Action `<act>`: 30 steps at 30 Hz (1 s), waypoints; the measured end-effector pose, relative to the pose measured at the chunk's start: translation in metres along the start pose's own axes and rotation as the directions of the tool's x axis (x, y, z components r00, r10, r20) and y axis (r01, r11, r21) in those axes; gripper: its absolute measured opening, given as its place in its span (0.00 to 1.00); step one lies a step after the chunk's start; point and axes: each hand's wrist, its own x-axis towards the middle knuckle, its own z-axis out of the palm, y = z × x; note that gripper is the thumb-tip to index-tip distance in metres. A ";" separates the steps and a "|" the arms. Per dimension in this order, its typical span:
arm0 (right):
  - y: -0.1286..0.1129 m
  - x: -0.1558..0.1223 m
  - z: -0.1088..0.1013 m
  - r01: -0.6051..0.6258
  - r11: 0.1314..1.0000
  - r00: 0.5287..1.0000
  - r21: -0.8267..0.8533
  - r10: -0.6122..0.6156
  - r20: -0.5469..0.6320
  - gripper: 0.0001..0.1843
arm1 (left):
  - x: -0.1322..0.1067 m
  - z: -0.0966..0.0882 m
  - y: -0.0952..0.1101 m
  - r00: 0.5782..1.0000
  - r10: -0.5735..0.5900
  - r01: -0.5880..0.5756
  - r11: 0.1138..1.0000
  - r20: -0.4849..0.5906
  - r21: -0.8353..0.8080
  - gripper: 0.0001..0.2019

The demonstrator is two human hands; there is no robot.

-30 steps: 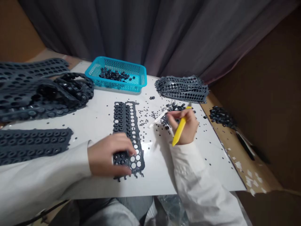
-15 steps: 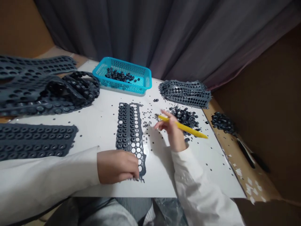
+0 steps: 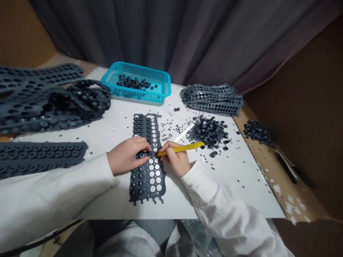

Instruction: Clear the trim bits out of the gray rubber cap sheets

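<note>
A dark grey rubber sheet (image 3: 144, 192) with rows of round ring-shaped parts lies lengthwise before me. Along its right side, round holes show the white table through them. My left hand (image 3: 131, 153) rests on the sheet's middle, fingers curled and thumb bent close to the rings at the edge of the holes. In my right hand (image 3: 175, 160) is a slim yellow tool (image 3: 191, 146), gripped between thumb and fingers. Its dark tip points left and meets the sheet beside my left fingertips. What exactly lies between the fingertips is too small to tell.
A blue basket (image 3: 136, 96) holding small dark parts stands at the back. Loose dark parts (image 3: 209, 132) are heaped to the right, near a folded perforated sheet (image 3: 211, 100). More rubber sheets (image 3: 43, 155) lie left. A black-handled tool (image 3: 285, 166) sits at the right edge.
My left hand has moved up from the sheet's near end to its middle. My right hand has come down and left, bringing the yellow tool's tip to the sheet.
</note>
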 end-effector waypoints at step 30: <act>-0.006 0.000 0.001 0.147 0.964 0.987 -0.221 -0.129 0.093 0.11 | 0.013 -0.005 0.012 0.980 0.092 -0.140 0.950 0.179 0.278 0.09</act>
